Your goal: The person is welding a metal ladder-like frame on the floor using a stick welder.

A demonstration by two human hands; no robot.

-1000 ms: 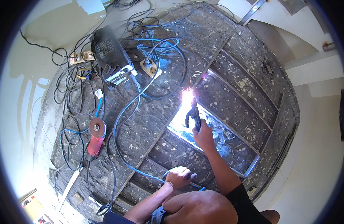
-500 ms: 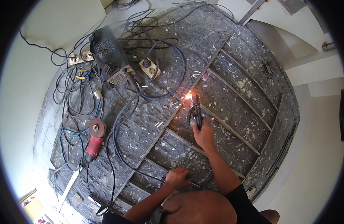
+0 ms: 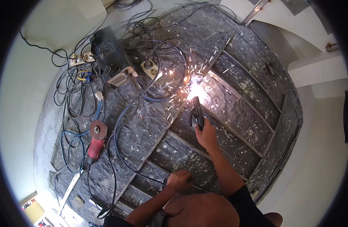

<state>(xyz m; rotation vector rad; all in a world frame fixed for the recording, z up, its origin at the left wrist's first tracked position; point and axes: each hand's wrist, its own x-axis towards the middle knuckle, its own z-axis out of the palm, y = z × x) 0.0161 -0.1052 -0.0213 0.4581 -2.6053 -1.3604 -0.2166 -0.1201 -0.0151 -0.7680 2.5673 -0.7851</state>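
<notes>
A white welding glare (image 3: 197, 92) swallows the spot where the tip of the black electrode holder (image 3: 197, 114) meets the left rail of the dark metal frame (image 3: 157, 145), so neither the rod nor the joint can be made out, and bright sparks streak across the far part of that rail. The person's head (image 3: 200, 210), cut by the lower edge, covers part of the frame's near end, and the two forearms hide more of it. The left hand (image 3: 179, 180) lies low over the near crossbars with its fingers bent inward; whether they close on anything cannot be told, since a cable (image 3: 123, 151) runs up to the wrist and is lost there. The right hand (image 3: 206, 135) grips the holder's handle firmly, fingers wrapped round it, its slim lever standing out to the left. The frame lies flat on a wrinkled, paint-spotted sheet (image 3: 138, 123), slanting from far right to near left; it looks ladder-like, with thin grey-brown crossbars between two long rails, one bar lit pale beside the glare. To the far left stands a dark welding machine (image 3: 109, 49) beside a white socket block (image 3: 151, 69), and nearer lies a red angle grinder (image 3: 95, 149), its disc facing up.
</notes>
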